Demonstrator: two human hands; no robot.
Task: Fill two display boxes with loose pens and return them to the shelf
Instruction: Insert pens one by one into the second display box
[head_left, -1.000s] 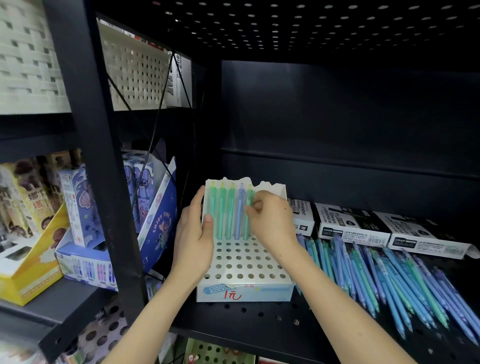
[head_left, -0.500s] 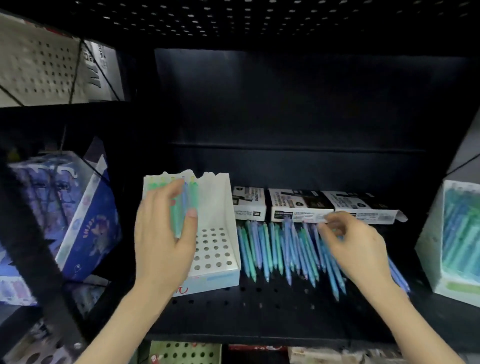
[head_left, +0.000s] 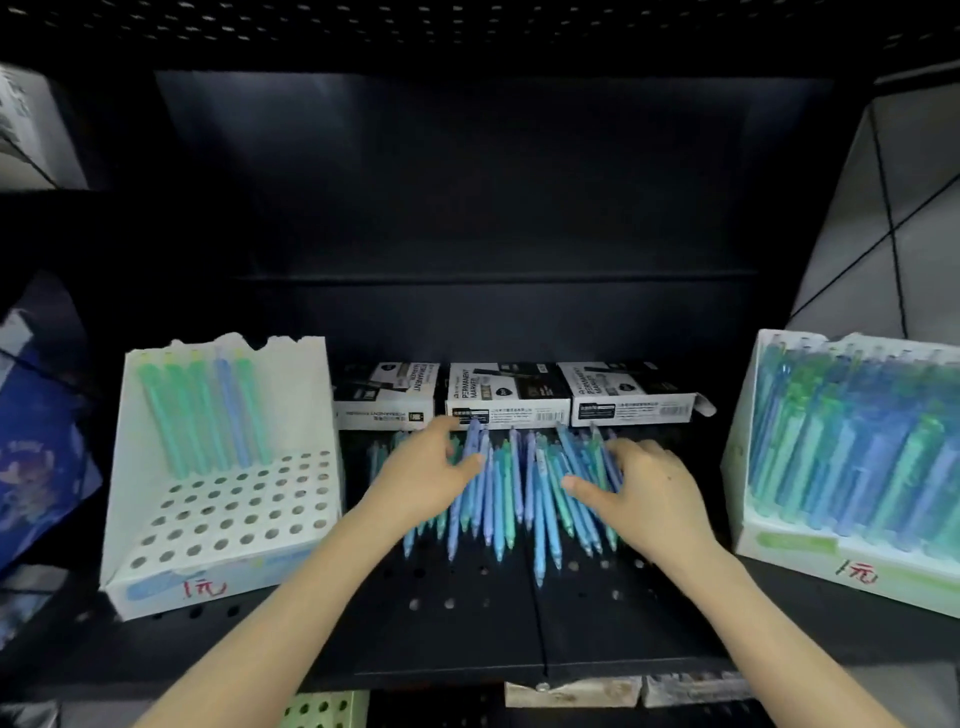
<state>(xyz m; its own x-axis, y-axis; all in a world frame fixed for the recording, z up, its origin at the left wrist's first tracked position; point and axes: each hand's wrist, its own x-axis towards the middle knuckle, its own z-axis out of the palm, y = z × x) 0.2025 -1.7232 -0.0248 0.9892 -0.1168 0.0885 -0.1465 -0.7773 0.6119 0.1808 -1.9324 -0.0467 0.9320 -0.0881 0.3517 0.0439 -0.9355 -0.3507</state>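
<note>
Front edge of the black perforated metal shelf (head_left: 467, 623) lies bare, open room there. Both hands are down on the loose heap of blue and green pens (head_left: 519, 499) at mid-shelf: left hand (head_left: 421, 480) with fingers spread, curling onto the heap's left side; right hand (head_left: 644, 493) splayed over its right side, neither pinching a pen. Left edge: white perforated display box (head_left: 223, 525), five pens standing in its back row. Right edge: full white display box (head_left: 852, 457). Behind the heap, against the back, three black-and-white marker cartons (head_left: 511, 397).

Matt black perforated metal formed the shelf (head_left: 467, 613), white cardboard with a torn upper edge the left display box (head_left: 156, 519), printed cardboard the marker cartons (head_left: 511, 402), and smooth, slightly glossy plastic the loose pens (head_left: 514, 493).
</note>
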